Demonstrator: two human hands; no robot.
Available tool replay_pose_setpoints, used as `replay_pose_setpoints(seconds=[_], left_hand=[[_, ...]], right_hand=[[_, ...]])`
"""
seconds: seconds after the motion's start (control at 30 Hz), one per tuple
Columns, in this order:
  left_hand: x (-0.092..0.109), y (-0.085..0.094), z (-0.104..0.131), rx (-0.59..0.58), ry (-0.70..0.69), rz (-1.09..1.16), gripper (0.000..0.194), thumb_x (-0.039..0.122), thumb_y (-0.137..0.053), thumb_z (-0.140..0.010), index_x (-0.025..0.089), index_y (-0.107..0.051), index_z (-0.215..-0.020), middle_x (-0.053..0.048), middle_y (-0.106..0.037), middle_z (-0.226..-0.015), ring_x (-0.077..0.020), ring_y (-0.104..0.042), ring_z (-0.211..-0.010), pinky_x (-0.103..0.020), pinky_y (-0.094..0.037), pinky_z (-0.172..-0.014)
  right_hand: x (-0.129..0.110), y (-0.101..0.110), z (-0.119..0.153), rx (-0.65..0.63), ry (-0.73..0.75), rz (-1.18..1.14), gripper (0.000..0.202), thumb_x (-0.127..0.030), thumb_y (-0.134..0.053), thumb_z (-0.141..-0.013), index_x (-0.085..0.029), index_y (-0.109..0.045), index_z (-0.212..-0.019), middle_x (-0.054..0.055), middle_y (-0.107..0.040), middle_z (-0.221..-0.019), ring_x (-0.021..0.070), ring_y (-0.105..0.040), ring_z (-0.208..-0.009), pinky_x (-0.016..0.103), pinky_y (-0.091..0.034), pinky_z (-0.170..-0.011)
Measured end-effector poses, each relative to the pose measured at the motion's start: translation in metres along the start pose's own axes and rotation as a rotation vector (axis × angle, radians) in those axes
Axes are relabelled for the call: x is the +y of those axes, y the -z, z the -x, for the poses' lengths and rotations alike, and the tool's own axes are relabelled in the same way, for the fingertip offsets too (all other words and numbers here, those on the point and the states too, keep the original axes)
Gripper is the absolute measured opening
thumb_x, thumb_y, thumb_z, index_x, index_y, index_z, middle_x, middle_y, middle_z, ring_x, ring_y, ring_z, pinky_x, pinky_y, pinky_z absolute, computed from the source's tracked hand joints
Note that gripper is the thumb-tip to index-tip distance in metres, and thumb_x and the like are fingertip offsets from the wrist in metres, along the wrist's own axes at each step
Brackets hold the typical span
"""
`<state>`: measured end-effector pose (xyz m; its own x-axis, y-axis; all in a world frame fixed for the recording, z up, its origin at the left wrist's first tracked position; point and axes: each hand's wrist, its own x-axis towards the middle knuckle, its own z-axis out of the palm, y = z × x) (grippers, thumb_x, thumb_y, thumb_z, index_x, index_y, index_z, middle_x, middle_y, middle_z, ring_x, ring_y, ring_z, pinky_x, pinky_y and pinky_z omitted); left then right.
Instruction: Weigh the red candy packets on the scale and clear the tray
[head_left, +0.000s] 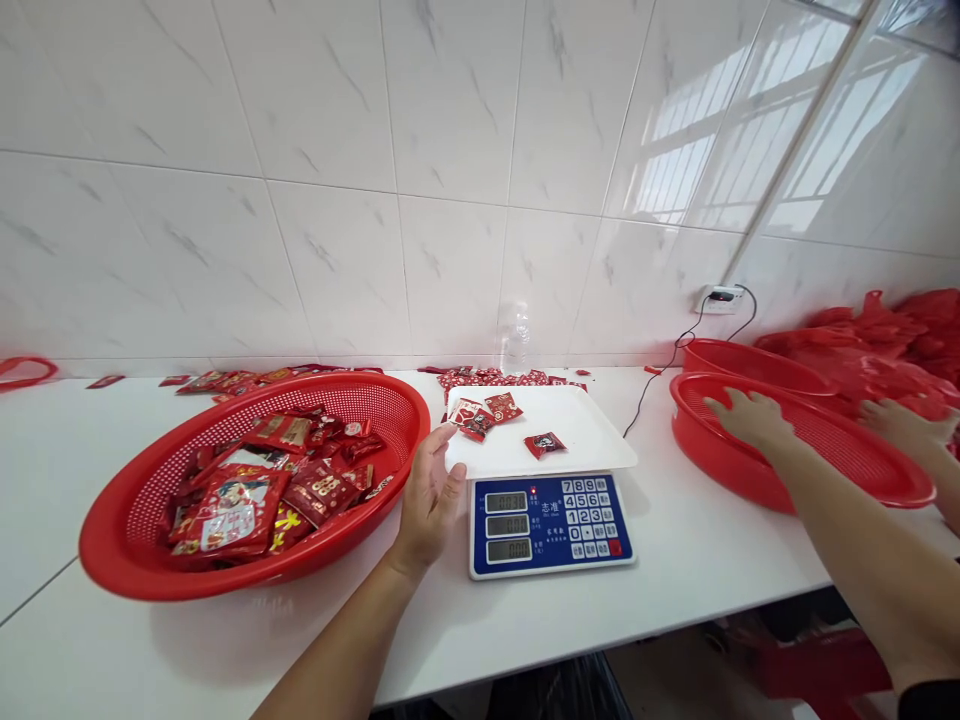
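Note:
My left hand (429, 495) is open between the basket and the scale, thumb apart, with its fingers by the left edge of the white weighing tray (585, 430). It holds nothing that I can see. On the tray lie small red snack packets, one of them (545, 445) alone near the front. Below it is the blue keypad panel (553, 527) of the digital scale, its readout lit but faint. Left of my hand, a red perforated basket (127, 575) holds several red packets (232, 510), large and small. My right hand is out of view.
At right, a co-worker's hand (750, 420) reaches over a red basket (720, 485), and another hand (907, 425) is beside red plastic bags (862, 350). Loose packets (232, 380) and a clear bottle (516, 340) stand along the wall. A cable (652, 375) runs to a socket (720, 299).

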<state>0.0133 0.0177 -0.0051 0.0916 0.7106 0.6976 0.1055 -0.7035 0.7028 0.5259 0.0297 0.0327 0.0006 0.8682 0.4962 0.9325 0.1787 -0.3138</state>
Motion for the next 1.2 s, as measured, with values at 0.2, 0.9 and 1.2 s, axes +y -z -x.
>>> replay_pose_setpoints(seconds=[0.2, 0.9, 1.2], left_hand=[[0.0, 0.0, 0.0, 0.012, 0.018, 0.017, 0.045, 0.038, -0.05, -0.093, 0.022, -0.041, -0.134, -0.013, -0.046, -0.14, -0.0271, -0.044, -0.13, -0.049, -0.033, -0.111], [0.005, 0.005, 0.002, -0.035, -0.049, -0.084, 0.042, 0.031, -0.046, -0.095, 0.023, -0.038, -0.136, -0.011, -0.049, -0.135, -0.0242, -0.046, -0.128, -0.046, -0.036, -0.109], [0.0, 0.005, 0.003, -0.034, -0.03, -0.069, 0.042, 0.032, -0.046, -0.094, 0.023, -0.039, -0.135, -0.012, -0.052, -0.131, -0.0251, -0.047, -0.127, -0.049, -0.035, -0.109]], right_hand=[[-0.146, -0.08, -0.025, -0.063, 0.061, 0.021, 0.067, -0.066, -0.045, -0.084, -0.032, -0.039, -0.141, 0.003, -0.026, -0.155, 0.029, -0.016, -0.144, 0.05, -0.024, -0.115], [-0.311, -0.155, -0.078, -0.47, 0.493, 0.061, 0.056, -0.064, -0.04, -0.089, -0.032, -0.048, -0.134, 0.005, -0.049, -0.14, 0.0283, -0.042, -0.126, 0.045, -0.037, -0.099], [-0.315, -0.15, -0.067, -0.305, 0.496, 0.191, 0.041, -0.047, -0.034, -0.098, -0.018, -0.061, -0.108, 0.012, -0.064, -0.107, 0.0238, -0.055, -0.099, 0.031, -0.043, -0.078]])
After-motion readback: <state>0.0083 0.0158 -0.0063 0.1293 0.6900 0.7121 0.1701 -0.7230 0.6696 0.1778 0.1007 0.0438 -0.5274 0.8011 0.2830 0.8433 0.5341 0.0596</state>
